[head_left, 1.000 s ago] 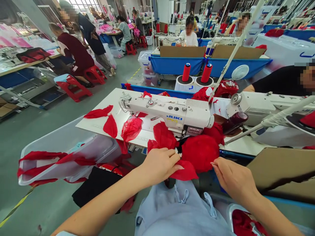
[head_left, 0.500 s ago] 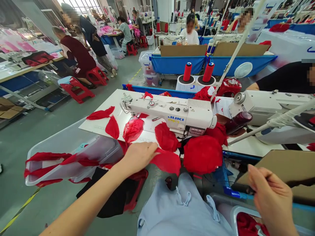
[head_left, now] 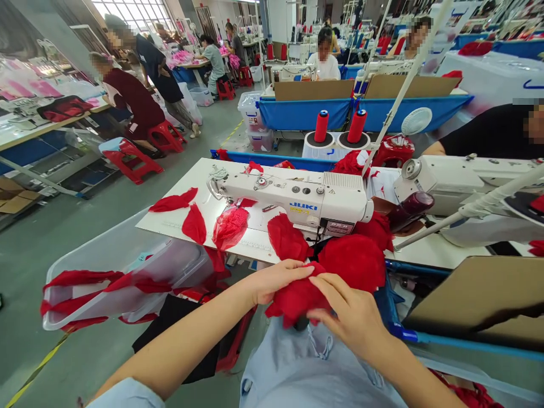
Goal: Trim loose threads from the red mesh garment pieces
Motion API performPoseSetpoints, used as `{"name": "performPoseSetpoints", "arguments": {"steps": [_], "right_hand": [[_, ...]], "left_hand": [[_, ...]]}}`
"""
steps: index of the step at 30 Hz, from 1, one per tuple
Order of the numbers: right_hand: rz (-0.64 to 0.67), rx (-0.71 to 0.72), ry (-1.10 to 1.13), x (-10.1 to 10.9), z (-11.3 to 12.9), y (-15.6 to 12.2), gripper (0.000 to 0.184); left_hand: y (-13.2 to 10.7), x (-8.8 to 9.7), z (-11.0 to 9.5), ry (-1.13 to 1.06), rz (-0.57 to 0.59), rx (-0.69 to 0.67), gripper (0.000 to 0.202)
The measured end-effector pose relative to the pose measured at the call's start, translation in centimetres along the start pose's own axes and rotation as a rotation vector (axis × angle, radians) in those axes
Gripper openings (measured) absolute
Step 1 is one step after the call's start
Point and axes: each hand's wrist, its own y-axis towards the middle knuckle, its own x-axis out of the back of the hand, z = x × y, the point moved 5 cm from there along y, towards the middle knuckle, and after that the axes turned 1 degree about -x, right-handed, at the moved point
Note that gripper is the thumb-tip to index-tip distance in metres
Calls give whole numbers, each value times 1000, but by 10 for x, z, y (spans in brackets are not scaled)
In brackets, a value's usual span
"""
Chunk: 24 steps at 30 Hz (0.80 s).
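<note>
Red fabric pieces (head_left: 293, 300) hang between my two hands, just in front of the sewing table's near edge. My left hand (head_left: 280, 277) is closed on their upper left part, thumb on top. From the right, my right hand (head_left: 344, 306) grips the same fabric with bent fingers. Behind them stands a white sewing machine (head_left: 289, 198). Under its needle end lies a gathered red fabric piece (head_left: 230, 228), with a loose red piece (head_left: 194, 224) to its left. Close beyond my hands are a red piece (head_left: 287, 235) and a round red stack (head_left: 352, 260).
A clear plastic bin (head_left: 97, 243) with red strips over its rim stands at left. Cardboard (head_left: 476, 300) and another bin with red fabric (head_left: 467, 391) are at right. Red thread cones (head_left: 322, 126) stand behind the machine. A person in black sits at the right edge.
My right hand has come in from the far right to meet my left hand at the fabric. My left hand has moved right, and the fabric is now bunched between both.
</note>
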Motion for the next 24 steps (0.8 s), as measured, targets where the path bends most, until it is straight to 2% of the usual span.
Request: {"name": "performPoseSetpoints", "arguments": {"steps": [2, 3, 6, 9, 12, 14, 19, 21, 24], "right_hand": [[-43, -159, 176, -3, -6, 9, 21], [-70, -219, 237, -3, -10, 11, 21], [-128, -343, 346, -2, -22, 11, 26], [-128, -440, 469, -7, -28, 9, 34], [-83, -486, 552, -15, -27, 9, 40], [-67, -506, 590, -18, -26, 9, 41], [-163, -592, 718, -12, -34, 5, 40], [-217, -641, 770, -8, -39, 4, 40], [-262, -697, 809, -3, -42, 4, 43]], "left_hand": [[1, -5, 2, -243, 115, 77, 39], [1, -5, 1, -338, 161, 65, 46], [-2, -4, -1, -567, 224, -120, 64], [-5, -14, 8, -642, 159, -317, 65], [-5, -27, 17, -575, -17, -368, 45], [-2, -30, 18, -534, -112, -366, 32], [5, -13, 21, -717, -191, -317, 30], [5, -9, 25, -760, -177, -279, 31], [4, -17, 34, -780, -78, -131, 27]]}}
